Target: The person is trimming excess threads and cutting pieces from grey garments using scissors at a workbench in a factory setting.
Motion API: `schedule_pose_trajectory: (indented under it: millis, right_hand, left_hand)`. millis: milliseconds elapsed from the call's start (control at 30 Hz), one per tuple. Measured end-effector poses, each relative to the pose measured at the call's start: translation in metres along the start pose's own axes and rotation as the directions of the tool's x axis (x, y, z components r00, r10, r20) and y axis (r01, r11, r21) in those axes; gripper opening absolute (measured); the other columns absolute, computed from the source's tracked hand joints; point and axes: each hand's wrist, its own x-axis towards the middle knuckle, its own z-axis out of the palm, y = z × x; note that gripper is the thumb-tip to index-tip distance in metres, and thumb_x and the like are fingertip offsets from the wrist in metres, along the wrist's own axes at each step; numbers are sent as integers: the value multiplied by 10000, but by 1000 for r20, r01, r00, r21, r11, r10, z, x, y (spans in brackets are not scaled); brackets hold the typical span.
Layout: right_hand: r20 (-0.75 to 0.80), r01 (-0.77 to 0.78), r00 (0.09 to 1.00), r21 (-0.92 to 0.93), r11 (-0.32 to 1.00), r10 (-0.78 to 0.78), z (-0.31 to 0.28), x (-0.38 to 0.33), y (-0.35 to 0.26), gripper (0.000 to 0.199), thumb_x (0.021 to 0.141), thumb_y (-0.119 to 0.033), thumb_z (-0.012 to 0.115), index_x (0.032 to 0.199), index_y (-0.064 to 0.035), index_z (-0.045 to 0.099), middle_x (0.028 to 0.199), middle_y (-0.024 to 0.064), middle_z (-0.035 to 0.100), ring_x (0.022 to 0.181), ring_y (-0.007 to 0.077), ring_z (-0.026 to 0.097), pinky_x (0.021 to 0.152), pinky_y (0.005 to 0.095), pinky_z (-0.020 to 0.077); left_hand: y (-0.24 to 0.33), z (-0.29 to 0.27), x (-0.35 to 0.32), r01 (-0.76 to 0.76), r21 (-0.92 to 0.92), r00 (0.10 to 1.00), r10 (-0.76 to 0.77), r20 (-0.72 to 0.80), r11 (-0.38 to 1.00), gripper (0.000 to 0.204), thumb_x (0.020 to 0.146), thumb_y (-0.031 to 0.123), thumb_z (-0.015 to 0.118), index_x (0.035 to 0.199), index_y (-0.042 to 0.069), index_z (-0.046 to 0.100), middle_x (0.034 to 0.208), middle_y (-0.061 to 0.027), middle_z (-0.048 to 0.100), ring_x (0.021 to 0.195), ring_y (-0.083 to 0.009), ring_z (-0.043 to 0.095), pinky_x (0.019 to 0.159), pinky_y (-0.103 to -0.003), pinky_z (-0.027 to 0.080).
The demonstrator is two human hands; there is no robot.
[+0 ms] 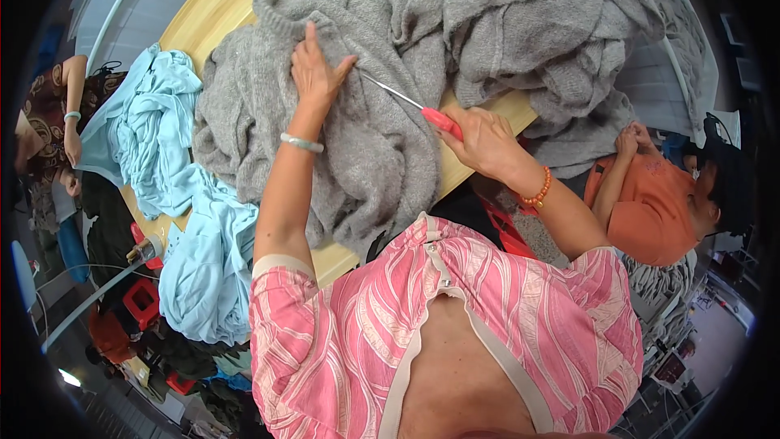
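A grey knitted garment [366, 154] lies rumpled on the table in front of me. My left hand [317, 69] rests flat on it near its ribbed edge, index finger stretched out and thumb apart. In my right hand [486, 140] is a slim tool with a red handle [441, 122], gripped with the fingers wrapped round it. Its thin metal shaft [392, 91] points left across the grey knit toward my left thumb. The exact form of its tip is too small to make out.
More grey knitwear [544, 24] is heaped at the far right on the wooden table [219, 0]. Light blue garments [158, 130] hang over its left side. One person in orange [650, 211] sits at the right, another in a patterned top [53, 106] at the left. White bins [134, 12] stand beyond.
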Motion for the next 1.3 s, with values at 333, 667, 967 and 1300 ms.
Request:
schedule_pose_trajectory:
  millis: [333, 667, 967, 1300]
  right_hand:
    - [268, 10, 963, -56, 998, 5, -6, 14, 4, 273, 827, -291, 625, 939, -43, 605, 789, 214, 646, 796, 380, 639, 718, 484, 487]
    - [113, -33, 993, 40, 999, 28, -26, 13, 13, 314, 855, -265, 611, 1088, -55, 591, 813, 192, 651, 763, 376, 636, 679, 442, 489]
    - [-58, -179, 981, 78, 981, 183, -28, 20, 45, 322, 857, -238, 630, 1133, -77, 587, 892, 176, 657, 827, 340, 640, 732, 374, 491]
    - [123, -45, 991, -21, 999, 48, -14, 5, 23, 285, 847, -295, 622, 1032, -81, 585, 785, 198, 627, 752, 403, 606, 659, 460, 476]
  left_hand:
    - [-27, 37, -21, 603, -666, 797, -305, 521, 438, 223, 838, 165, 687, 966, -15, 660, 833, 19, 636, 722, -46, 518, 647, -200, 426]
    - [47, 2, -71, 676, -733, 731, -192, 655, 73, 172, 882, 188, 632, 972, 44, 660, 832, 12, 630, 748, -59, 537, 672, -205, 439]
    - [165, -87, -119, 351, -845, 468, 706, 531, 404, 225, 843, 156, 628, 1013, 9, 638, 909, -130, 638, 907, -243, 604, 820, -343, 477]
    - [20, -52, -89, -96, -56, 915, 111, 388, 994, 543, 812, 352, 663, 1294, 142, 526, 1383, -144, 438, 1242, -366, 410, 995, -476, 324]
